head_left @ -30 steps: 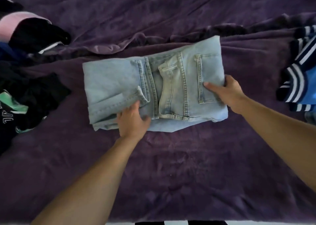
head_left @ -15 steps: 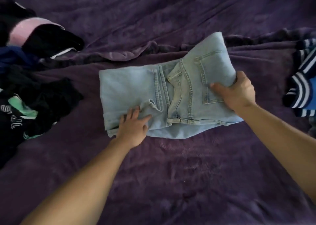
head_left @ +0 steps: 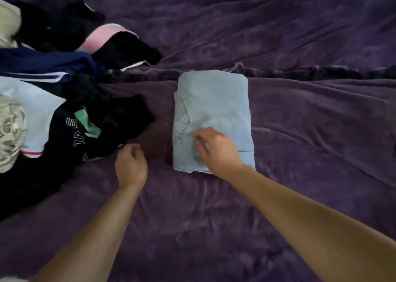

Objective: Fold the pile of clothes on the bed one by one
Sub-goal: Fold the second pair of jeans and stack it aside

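Observation:
Light blue jeans lie folded into a compact rectangle in the middle of the purple bed cover, a back pocket showing on the left side. My right hand rests on the near part of the jeans, fingers spread and blurred. My left hand hovers over the cover between the jeans and the pile, fingers loosely curled and holding nothing. The pile of unfolded clothes lies at the left, its nearest piece a black garment with white letters and green patches.
In the pile are a navy garment with white stripes, a pale blue shirt, a pink-and-black piece and a patterned beige item. A ridge in the cover runs behind the jeans.
The right half of the jeans has been folded over onto the left, giving a narrower stack. My left hand has let go and moved left; my right hand now lies on top. The view shifted left.

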Demonstrator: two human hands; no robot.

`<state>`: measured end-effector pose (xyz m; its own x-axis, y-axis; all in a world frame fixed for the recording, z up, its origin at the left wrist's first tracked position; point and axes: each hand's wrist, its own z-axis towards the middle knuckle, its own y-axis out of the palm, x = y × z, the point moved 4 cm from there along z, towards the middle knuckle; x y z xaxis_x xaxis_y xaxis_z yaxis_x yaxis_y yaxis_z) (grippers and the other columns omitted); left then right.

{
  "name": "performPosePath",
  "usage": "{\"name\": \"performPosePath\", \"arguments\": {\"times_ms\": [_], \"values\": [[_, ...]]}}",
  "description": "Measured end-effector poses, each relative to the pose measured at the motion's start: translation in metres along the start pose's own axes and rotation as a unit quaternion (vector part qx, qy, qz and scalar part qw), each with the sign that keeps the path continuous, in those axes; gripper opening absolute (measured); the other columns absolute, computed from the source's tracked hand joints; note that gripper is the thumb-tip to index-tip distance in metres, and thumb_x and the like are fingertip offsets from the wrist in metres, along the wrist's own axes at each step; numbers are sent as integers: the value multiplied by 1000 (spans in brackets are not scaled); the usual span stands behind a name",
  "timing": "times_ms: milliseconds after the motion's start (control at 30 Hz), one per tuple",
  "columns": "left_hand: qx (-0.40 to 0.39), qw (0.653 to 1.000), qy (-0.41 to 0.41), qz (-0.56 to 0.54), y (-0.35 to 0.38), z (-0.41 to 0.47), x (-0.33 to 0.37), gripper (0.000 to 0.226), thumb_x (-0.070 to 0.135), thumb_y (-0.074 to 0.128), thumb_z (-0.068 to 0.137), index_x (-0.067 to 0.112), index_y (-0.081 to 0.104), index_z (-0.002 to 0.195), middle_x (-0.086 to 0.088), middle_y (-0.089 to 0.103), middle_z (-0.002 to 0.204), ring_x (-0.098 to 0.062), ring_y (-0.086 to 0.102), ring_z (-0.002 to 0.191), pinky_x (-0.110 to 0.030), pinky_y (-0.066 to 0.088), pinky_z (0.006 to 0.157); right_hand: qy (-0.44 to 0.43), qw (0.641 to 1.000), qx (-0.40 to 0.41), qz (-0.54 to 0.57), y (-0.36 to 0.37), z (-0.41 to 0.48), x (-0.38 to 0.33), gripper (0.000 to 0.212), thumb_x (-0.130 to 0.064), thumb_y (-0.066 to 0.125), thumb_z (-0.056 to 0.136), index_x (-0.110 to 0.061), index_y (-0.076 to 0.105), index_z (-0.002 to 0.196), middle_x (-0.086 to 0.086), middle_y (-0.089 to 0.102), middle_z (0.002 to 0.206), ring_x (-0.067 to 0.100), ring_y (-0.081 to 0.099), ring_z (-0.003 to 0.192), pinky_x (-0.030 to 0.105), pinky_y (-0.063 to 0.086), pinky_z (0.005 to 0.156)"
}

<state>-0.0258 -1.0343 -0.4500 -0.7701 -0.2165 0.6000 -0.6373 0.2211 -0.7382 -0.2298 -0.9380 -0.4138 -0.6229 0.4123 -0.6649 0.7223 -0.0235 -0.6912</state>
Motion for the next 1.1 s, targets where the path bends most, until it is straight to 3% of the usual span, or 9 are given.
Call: {"name": "performPosePath", "arguments": {"times_ms": [67, 133, 267, 433, 667, 767, 833, 933, 1100], "values": [[2, 999, 28, -18, 3, 0, 17, 30, 16, 47, 97, 5, 59, 123, -21, 56, 123, -35, 53, 112, -32, 37, 94, -19, 991, 125, -43, -15, -12, 25, 35, -8, 57, 87, -15, 66, 119, 9, 60, 124, 33, 55, 112, 44, 47, 88], [3, 994, 104, -34, 14, -3, 50, 37, 18, 49, 97, 6, 53, 132, -23, 49, 130, -35, 48, 119, -32, 34, 100, 5, 976, 175, -133, -32, -17, 52, 41, -15, 61, 88, -17, 59, 129, 13, 50, 140, 35, 46, 127, 50, 45, 92], [-29, 962, 258, 80, 60, -5, 109, 51, 43, 43, 97, 29, 36, 145, -18, 23, 154, -38, 28, 138, -49, 31, 105, 69, 965, 132, -215, -42, 6, 88, 59, -51, 41, 97, -32, 25, 151, 11, 11, 161, 31, 10, 148, 55, 27, 108], [-120, 937, 248, 214, 119, 13, 58, 59, 55, 29, 96, 43, 7, 149, -17, 0, 159, -40, 13, 143, -55, 25, 110, 118, 969, 59, -209, 16, 19, 119, 67, -69, 18, 90, -44, 3, 151, -3, -16, 161, 33, -5, 148, 61, 19, 113], [-62, 919, 283, 268, 146, 26, 35, 60, 56, 28, 95, 41, 10, 149, -28, 29, 144, -40, 30, 134, -50, 32, 103, 135, 969, 79, -189, 42, 27, 143, 67, -73, 14, 89, -47, 5, 150, -8, -15, 161, 41, 2, 146, 62, 27, 107], [-71, 926, 275, 248, 136, 25, 43, 57, 54, 37, 94, 42, 21, 148, -19, 45, 122, -35, 43, 115, -47, 36, 94, 154, 971, 92, -160, 40, 21, 136, 68, -72, 21, 87, -48, 8, 149, -10, -15, 160, 39, 24, 138, 55, 42, 99], [-87, 942, 266, 188, 126, 27, 55, 53, 49, 43, 94, 41, 31, 145, -14, 46, 109, -32, 49, 99, -42, 40, 86, 171, 968, 106, -148, 34, 20, 129, 68, -72, 25, 86, -49, 12, 148, -10, -13, 161, 35, 42, 122, 47, 47, 89], [-115, 956, 253, 98, 111, 20, 68, 50, 42, 50, 94, 38, 39, 142, -10, 44, 106, -29, 56, 79, -34, 45, 73, 189, 966, 118, -133, 25, 15, 118, 67, -73, 31, 85, -49, 19, 146, -12, -6, 160, 33, 49, 114, 43, 48, 84], [-149, 949, 249, 122, 80, -38, 72, 49, 38, 55, 91, 39, 43, 139, -9, 43, 108, -33, 58, 83, -37, 48, 74, 240, 961, 109, -78, 22, -54, 111, 65, -72, 39, 84, -48, 27, 143, -13, 7, 158, 30, 45, 122, 43, 46, 92]]}}
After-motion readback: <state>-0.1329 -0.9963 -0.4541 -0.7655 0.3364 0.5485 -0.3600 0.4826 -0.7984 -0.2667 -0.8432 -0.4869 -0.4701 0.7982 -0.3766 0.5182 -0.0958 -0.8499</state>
